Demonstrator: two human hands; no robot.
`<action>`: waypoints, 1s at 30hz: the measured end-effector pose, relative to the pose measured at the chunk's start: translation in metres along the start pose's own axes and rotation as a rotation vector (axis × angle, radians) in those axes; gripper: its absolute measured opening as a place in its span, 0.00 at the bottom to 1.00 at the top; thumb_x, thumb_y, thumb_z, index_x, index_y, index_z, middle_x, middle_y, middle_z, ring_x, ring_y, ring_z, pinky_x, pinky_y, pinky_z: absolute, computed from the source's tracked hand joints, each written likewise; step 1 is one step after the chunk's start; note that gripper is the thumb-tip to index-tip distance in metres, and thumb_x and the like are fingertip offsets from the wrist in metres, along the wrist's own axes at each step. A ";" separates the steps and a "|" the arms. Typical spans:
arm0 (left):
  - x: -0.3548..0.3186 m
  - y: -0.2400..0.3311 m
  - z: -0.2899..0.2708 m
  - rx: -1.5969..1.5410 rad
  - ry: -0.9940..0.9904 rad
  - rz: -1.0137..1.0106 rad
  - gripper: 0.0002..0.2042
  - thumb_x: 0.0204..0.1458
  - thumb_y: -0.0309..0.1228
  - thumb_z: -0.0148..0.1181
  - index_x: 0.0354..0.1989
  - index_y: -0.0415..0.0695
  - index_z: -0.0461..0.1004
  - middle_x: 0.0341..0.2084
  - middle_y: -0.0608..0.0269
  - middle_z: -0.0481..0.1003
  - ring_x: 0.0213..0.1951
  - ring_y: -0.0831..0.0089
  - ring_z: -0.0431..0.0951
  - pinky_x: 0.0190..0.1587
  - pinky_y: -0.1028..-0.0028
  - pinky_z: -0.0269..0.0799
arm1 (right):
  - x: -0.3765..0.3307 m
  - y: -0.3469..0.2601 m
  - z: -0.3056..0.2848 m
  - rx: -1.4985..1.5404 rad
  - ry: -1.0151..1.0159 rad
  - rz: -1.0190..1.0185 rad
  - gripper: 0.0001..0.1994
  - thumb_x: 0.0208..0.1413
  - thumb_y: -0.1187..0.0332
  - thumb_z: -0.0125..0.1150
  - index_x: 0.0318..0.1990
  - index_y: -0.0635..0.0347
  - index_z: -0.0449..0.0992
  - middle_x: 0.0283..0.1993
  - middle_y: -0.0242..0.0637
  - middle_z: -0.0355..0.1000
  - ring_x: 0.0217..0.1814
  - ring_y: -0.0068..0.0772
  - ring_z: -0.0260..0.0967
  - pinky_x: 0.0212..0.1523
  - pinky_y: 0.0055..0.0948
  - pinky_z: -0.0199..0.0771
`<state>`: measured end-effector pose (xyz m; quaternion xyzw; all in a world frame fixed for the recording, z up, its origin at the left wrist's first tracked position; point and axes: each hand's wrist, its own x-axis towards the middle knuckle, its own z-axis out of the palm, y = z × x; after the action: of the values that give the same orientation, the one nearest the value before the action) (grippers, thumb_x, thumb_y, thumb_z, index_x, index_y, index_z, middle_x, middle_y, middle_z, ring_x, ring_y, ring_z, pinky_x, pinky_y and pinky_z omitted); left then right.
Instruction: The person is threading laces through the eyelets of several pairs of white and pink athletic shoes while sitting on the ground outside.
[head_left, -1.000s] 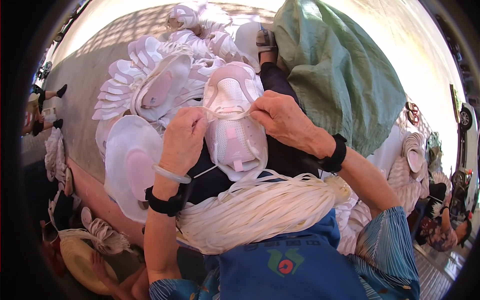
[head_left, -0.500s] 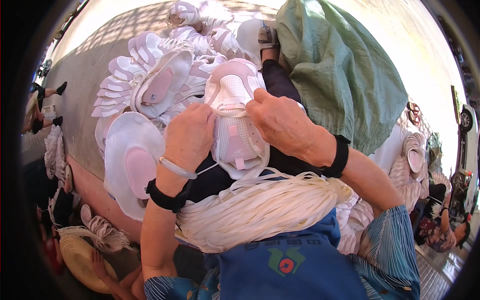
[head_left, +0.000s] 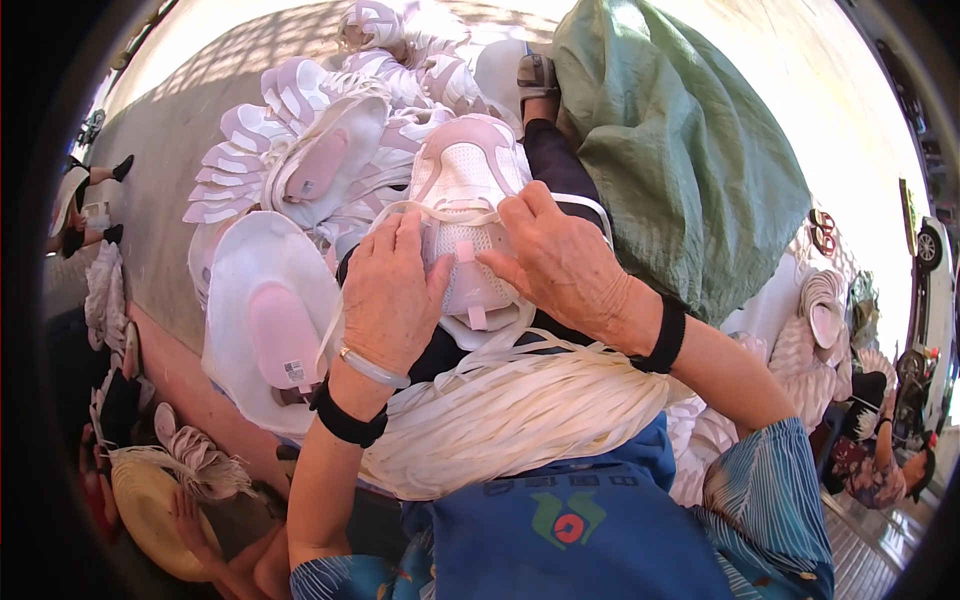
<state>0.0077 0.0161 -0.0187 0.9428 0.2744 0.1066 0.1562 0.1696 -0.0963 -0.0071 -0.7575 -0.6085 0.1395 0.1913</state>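
A pink and white shoe upper lies on my lap, toe pointing away. My left hand rests on its left side, fingers closed over a white lace that loops across the upper. My right hand presses on the right side, fingertips pinching the lace near the small pink tongue tab. A thick bundle of white laces lies across my lap, just below both wrists.
A pile of pink and white shoe uppers covers the ground to the left and ahead. A large green sack stands at the right. Another person with a straw hat sits at lower left. More people sit at the far edges.
Both hands have drawn closer together over the shoe upper, and the lace now loops across its front. The upper has stayed on my lap.
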 end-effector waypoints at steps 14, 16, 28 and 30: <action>-0.001 -0.008 0.013 -0.067 -0.065 0.000 0.16 0.47 0.21 0.49 0.46 0.34 0.70 0.34 0.44 0.74 0.38 0.49 0.75 0.41 0.57 0.71 | -0.006 0.036 0.026 0.180 0.024 -0.236 0.16 0.44 0.74 0.56 0.44 0.68 0.73 0.36 0.46 0.69 0.43 0.47 0.63 0.46 0.41 0.69; 0.000 -0.004 0.015 -0.037 -0.024 0.005 0.15 0.46 0.19 0.49 0.45 0.35 0.71 0.33 0.45 0.73 0.37 0.49 0.75 0.40 0.57 0.71 | -0.008 0.036 0.031 0.262 0.074 -0.162 0.16 0.45 0.74 0.55 0.44 0.68 0.73 0.36 0.47 0.68 0.43 0.48 0.64 0.45 0.40 0.69; 0.002 -0.005 0.028 -0.070 0.000 -0.056 0.13 0.49 0.20 0.49 0.45 0.36 0.69 0.37 0.44 0.73 0.42 0.49 0.73 0.46 0.59 0.69 | -0.011 0.025 0.037 0.444 0.180 0.107 0.10 0.50 0.75 0.53 0.40 0.68 0.72 0.35 0.50 0.67 0.38 0.51 0.68 0.40 0.41 0.71; 0.000 -0.004 0.025 -0.071 0.012 -0.046 0.13 0.49 0.20 0.49 0.45 0.36 0.69 0.37 0.44 0.73 0.42 0.49 0.73 0.46 0.59 0.69 | -0.009 0.024 0.035 0.372 0.235 -0.048 0.10 0.50 0.75 0.53 0.41 0.67 0.70 0.37 0.49 0.66 0.39 0.51 0.68 0.38 0.41 0.73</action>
<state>0.0134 0.0133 -0.0431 0.9294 0.2931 0.1185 0.1904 0.1731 -0.1056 -0.0497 -0.7054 -0.5638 0.1555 0.4005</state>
